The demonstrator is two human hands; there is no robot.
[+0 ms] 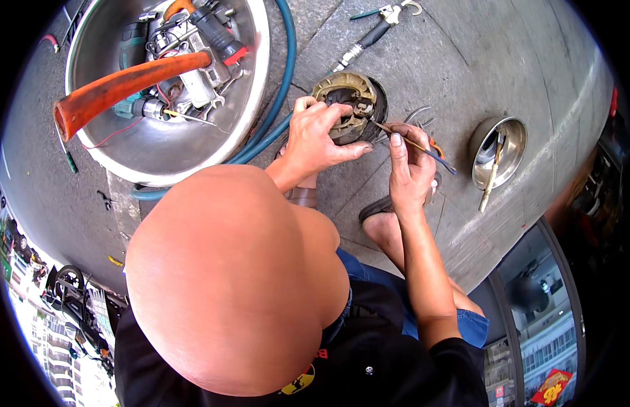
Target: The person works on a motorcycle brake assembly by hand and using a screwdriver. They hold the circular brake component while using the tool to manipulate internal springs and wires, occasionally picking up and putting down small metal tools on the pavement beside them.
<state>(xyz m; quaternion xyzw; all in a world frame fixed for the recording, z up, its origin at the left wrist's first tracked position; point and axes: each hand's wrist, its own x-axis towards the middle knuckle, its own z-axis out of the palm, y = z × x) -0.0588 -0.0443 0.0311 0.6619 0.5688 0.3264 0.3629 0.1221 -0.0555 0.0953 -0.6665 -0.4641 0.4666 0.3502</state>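
A round brake assembly (344, 83) with curved tan brake shoes and a dark rim rests on the paving near my feet. My left hand (318, 136) grips its near left side, the fingers over the shoes and the thumb along the lower rim. From the right, my right hand (411, 163) pinches a thin dark rod-like tool (418, 144). The tool's far tip reaches the right side of the assembly, and its other end sticks out past my fingers. My left hand partly covers the centre of the assembly, so the exact contact there is hidden.
At upper left a large steel basin (118, 159) holds an orange-handled hammer (135, 80), a drill (133, 44), a flashlight (216, 32) and wrenches. A teal hose (285, 68) curves beside it. A silver-and-black air tool (374, 34) lies beyond. Rightward stands a steel bowl (479, 163) with a brush (492, 178).
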